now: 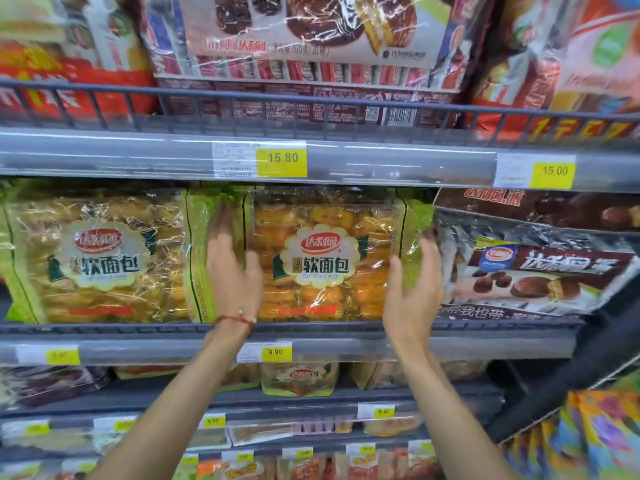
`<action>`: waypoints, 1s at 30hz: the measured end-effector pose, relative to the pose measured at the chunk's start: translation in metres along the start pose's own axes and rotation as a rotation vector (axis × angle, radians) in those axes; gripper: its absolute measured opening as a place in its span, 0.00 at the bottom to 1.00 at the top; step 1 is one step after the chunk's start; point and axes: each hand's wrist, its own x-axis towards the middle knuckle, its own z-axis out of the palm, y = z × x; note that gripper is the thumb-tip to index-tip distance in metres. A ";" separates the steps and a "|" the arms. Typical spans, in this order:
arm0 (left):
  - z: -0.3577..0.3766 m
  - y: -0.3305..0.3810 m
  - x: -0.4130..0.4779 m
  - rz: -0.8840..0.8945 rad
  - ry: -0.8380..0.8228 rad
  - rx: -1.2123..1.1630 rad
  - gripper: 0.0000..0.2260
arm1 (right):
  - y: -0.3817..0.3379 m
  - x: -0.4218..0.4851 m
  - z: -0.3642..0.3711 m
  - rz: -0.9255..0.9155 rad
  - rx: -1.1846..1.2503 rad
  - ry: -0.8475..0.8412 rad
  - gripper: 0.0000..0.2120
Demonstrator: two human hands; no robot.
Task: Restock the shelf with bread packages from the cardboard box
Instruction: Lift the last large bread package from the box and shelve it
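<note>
A clear bread package with green side panels and orange rolls stands upright on the middle shelf. My left hand lies flat against its left side, fingers spread. My right hand is at its right edge, fingers apart, palm turned toward the package. Neither hand wraps around it. A second bread package of the same kind stands to its left. The cardboard box is not in view.
Dark brown cake packs lie tilted right of the bread. Large red and brown packs fill the top shelf behind a wire rail. Lower shelves hold smaller packs and yellow price tags. Colourful bags hang at lower right.
</note>
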 end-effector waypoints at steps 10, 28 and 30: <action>0.021 0.018 0.045 0.512 -0.250 0.505 0.12 | -0.038 0.053 0.039 -0.548 -0.436 -0.267 0.21; 0.001 -0.017 0.051 0.402 -0.140 0.405 0.15 | -0.017 0.075 0.004 -0.380 -0.384 -0.164 0.16; -0.005 -0.018 0.026 0.276 -0.153 0.251 0.22 | -0.008 0.052 -0.002 -0.339 -0.294 -0.128 0.16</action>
